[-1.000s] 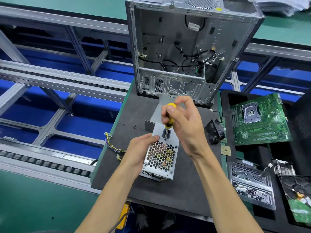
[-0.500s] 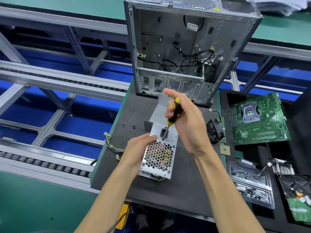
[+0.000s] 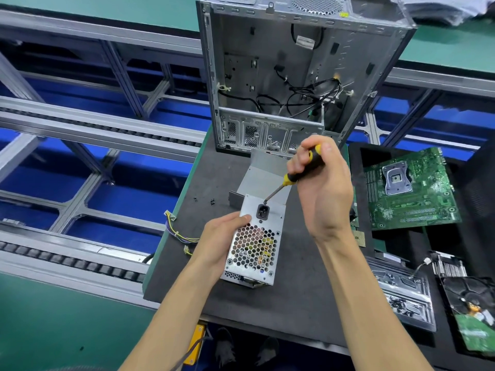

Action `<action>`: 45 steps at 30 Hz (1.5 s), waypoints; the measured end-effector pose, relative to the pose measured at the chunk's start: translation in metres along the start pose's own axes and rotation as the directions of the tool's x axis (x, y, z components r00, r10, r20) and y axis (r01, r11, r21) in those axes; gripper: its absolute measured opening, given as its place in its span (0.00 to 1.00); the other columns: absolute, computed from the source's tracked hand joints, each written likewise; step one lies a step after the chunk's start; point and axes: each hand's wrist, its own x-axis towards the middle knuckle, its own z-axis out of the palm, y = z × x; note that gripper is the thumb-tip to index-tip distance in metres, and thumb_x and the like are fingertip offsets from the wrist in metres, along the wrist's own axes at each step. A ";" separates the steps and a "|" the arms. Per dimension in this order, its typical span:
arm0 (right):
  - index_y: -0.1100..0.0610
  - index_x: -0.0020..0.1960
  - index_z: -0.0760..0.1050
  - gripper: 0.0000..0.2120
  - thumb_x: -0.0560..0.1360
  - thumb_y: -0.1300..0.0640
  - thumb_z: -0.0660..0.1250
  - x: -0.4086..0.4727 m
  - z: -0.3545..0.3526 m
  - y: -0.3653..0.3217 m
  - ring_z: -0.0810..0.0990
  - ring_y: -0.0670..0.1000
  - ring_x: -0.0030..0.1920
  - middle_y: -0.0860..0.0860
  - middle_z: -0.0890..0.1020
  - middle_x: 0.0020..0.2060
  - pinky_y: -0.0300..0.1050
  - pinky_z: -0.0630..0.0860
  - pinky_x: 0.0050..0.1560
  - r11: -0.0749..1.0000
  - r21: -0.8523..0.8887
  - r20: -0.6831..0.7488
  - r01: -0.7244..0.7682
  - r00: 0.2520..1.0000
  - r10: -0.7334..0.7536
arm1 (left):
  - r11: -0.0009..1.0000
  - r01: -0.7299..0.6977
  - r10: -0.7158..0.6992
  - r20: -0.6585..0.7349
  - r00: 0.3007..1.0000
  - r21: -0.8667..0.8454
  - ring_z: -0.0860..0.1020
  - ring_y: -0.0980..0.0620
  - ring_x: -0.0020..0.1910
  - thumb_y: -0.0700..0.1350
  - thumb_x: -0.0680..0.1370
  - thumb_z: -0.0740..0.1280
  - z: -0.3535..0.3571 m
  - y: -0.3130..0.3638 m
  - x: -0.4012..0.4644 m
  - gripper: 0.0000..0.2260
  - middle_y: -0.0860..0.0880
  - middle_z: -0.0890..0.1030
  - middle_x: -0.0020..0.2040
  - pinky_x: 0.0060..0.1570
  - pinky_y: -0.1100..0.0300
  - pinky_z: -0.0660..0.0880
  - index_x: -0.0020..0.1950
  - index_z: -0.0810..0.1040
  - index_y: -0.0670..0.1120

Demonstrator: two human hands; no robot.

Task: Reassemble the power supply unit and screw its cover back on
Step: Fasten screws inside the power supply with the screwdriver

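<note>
The PSU (image 3: 254, 242) stands on end at the centre of the frame, on the dark counter (image 3: 294, 303), just below the open case (image 3: 294, 76). Its metal cover looks closed round the body, so the job seems to be in the screwing stage. The right hand (image 3: 321, 188) is wrapped round the handle of a yellow-and-black screwdriver (image 3: 300, 172), and the tip sits at a spot just above the black power socket (image 3: 262, 211) on the upturned face; whether a screw is seated there is too small to tell. The left hand (image 3: 222, 239) grips the PSU's left side, thumb on the face, steadying it. A few small dark screws (image 3: 211, 201) lie on the counter at upper left of the PSU, so likely more fastening is left. A loose bent metal plate (image 3: 265, 178) lies behind the PSU; I cannot tell whether it belongs to it.

The PSU is a silver box with a honeycomb grille showing coloured parts inside, and a wire bundle (image 3: 176, 231) trails from behind the left hand toward the counter's edge.
</note>
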 end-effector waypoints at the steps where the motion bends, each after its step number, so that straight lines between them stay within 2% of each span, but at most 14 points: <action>1: 0.53 0.47 0.78 0.13 0.82 0.54 0.56 0.002 -0.001 0.001 0.69 0.49 0.36 0.47 0.73 0.36 0.43 0.65 0.39 1.000 -0.001 -0.008 0.003 1.000 -0.003 | 1.000 0.003 -0.003 0.000 1.000 0.004 0.86 0.42 0.52 0.40 0.81 0.67 0.000 0.000 0.000 0.09 0.39 0.86 0.54 0.44 0.55 0.82 0.56 0.86 0.41; 13: 0.52 0.45 0.78 0.14 0.82 0.56 0.55 0.002 -0.006 0.014 0.69 0.49 0.36 0.48 0.72 0.36 0.42 0.65 0.38 0.999 -0.032 -0.032 -0.028 0.999 0.027 | 1.000 0.012 -0.011 -0.011 1.000 0.016 0.86 0.42 0.52 0.40 0.81 0.67 0.000 -0.001 0.004 0.09 0.39 0.86 0.54 0.46 0.55 0.82 0.56 0.86 0.41; 23: 0.57 0.47 0.75 0.12 0.82 0.57 0.54 0.001 -0.004 0.015 0.69 0.49 0.36 0.48 0.72 0.35 0.43 0.65 0.39 0.999 -0.027 -0.044 -0.034 0.999 0.032 | 1.000 0.019 -0.018 -0.008 1.000 0.023 0.86 0.43 0.51 0.41 0.81 0.67 0.000 0.001 0.002 0.09 0.39 0.86 0.54 0.44 0.56 0.81 0.55 0.86 0.41; 27: 0.55 0.46 0.76 0.13 0.82 0.56 0.54 0.001 -0.002 0.015 0.68 0.49 0.36 0.48 0.72 0.35 0.43 0.65 0.39 0.999 -0.039 -0.036 -0.035 0.999 0.033 | 0.999 0.020 -0.019 -0.010 1.000 0.027 0.85 0.42 0.52 0.40 0.81 0.67 0.000 0.000 0.003 0.09 0.39 0.86 0.54 0.47 0.54 0.81 0.55 0.86 0.41; 33: 0.56 0.46 0.76 0.13 0.82 0.56 0.54 0.000 -0.003 0.014 0.69 0.50 0.36 0.48 0.72 0.35 0.43 0.65 0.38 0.998 -0.044 -0.036 -0.042 0.999 0.040 | 0.999 0.021 -0.021 -0.017 1.000 0.027 0.86 0.43 0.50 0.40 0.81 0.67 0.001 0.002 0.002 0.09 0.39 0.86 0.53 0.44 0.56 0.81 0.54 0.87 0.41; 38: 0.57 0.46 0.75 0.13 0.82 0.57 0.53 0.001 -0.003 0.014 0.68 0.49 0.36 0.48 0.72 0.35 0.43 0.65 0.38 0.998 -0.057 -0.031 -0.033 0.999 0.032 | 0.999 0.023 -0.022 -0.009 1.000 0.032 0.86 0.43 0.51 0.41 0.81 0.67 0.000 0.002 0.002 0.09 0.40 0.86 0.53 0.45 0.55 0.81 0.55 0.86 0.41; 42: 0.54 0.45 0.77 0.15 0.82 0.56 0.53 0.002 -0.003 0.014 0.68 0.50 0.36 0.48 0.72 0.35 0.43 0.65 0.38 0.998 -0.055 -0.024 -0.031 0.999 0.030 | 1.000 0.009 -0.009 0.000 1.000 0.027 0.86 0.44 0.51 0.40 0.81 0.67 -0.001 0.002 0.003 0.09 0.40 0.86 0.54 0.46 0.56 0.81 0.55 0.86 0.42; 45: 0.55 0.48 0.78 0.16 0.83 0.55 0.52 0.003 -0.003 0.015 0.68 0.50 0.37 0.49 0.71 0.36 0.45 0.64 0.40 0.998 -0.050 0.000 -0.041 0.999 0.041 | 0.999 0.005 -0.006 0.011 1.000 0.036 0.86 0.44 0.53 0.41 0.81 0.67 -0.001 0.002 0.003 0.09 0.40 0.86 0.54 0.46 0.56 0.82 0.55 0.87 0.42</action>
